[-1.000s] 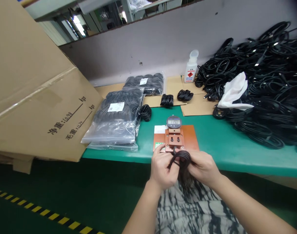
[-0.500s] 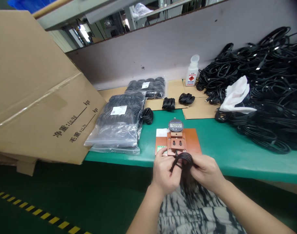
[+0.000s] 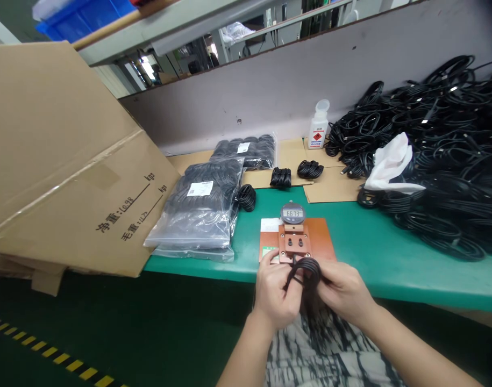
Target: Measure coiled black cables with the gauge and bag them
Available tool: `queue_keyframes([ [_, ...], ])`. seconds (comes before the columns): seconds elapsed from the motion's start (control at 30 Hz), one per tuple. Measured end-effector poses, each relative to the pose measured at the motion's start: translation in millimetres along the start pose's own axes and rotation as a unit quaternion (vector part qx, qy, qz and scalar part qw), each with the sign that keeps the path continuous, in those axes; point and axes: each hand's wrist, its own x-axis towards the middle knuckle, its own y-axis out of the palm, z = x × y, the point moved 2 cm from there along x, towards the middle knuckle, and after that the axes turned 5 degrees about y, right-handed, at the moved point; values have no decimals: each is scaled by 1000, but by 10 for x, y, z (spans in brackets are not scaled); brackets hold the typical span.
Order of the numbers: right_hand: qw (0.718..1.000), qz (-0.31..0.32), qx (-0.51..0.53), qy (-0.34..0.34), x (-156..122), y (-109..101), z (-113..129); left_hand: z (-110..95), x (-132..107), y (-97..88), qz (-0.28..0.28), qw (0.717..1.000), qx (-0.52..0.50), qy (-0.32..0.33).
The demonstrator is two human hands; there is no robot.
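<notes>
As left hand [image 3: 275,294] clasps coil [image 3: 311,269], right hand [image 3: 346,291] pinches it

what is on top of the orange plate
A reddish block with a digital gauge, a white label and a green sticker. The near edge of the orange plate is hidden by the left hand, right hand and coiled black cable.

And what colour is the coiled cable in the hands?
The coiled cable is black, shown in the head view.
</notes>
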Motion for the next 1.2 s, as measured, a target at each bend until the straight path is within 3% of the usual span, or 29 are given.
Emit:
queue_keyframes([
  [0.8,998,48,28,31,-1,97,-25,34,-41,-29,48,998,19,-39],
  [1.2,998,30,48,17,43,163,-26,286,-129,178,-72,995,64,29],
])
